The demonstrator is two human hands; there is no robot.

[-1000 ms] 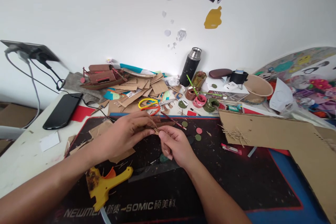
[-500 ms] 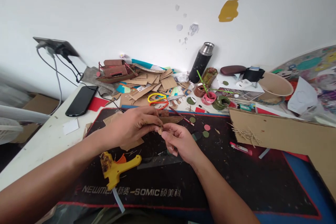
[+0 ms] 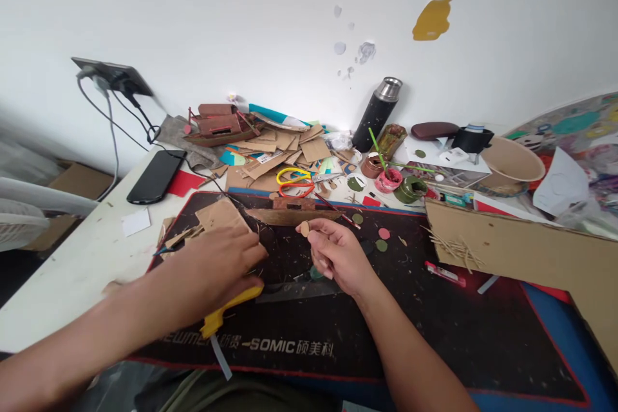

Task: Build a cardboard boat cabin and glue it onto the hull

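Observation:
Between thumb and forefinger, my right hand (image 3: 340,254) pinches a small round cardboard piece (image 3: 305,229). My left hand (image 3: 229,264) hovers over the yellow hot glue gun (image 3: 236,306) and hides most of its body. That hand's thumb and fingers are apart, with nothing visible between them. A clear glue stick (image 3: 221,357) juts from the gun's rear toward the mat's front edge. Behind my hands lies a brown-painted cardboard boat hull (image 3: 284,215). Close to my left fingers is a flat piece of cardboard (image 3: 219,215).
The black desk mat (image 3: 434,335) bears green and pink discs (image 3: 383,233). Behind it are yellow-orange scissors (image 3: 294,181), cardboard scraps (image 3: 275,148), a brown model boat (image 3: 219,125), open paint jars (image 3: 410,190) and a black thermos (image 3: 379,112). A phone (image 3: 157,177) lies left; sticks (image 3: 456,248) rest on cardboard at right.
My left hand has let go of the small cardboard piece and moved left and down over the glue gun. My right hand keeps the piece. The view has shifted slightly.

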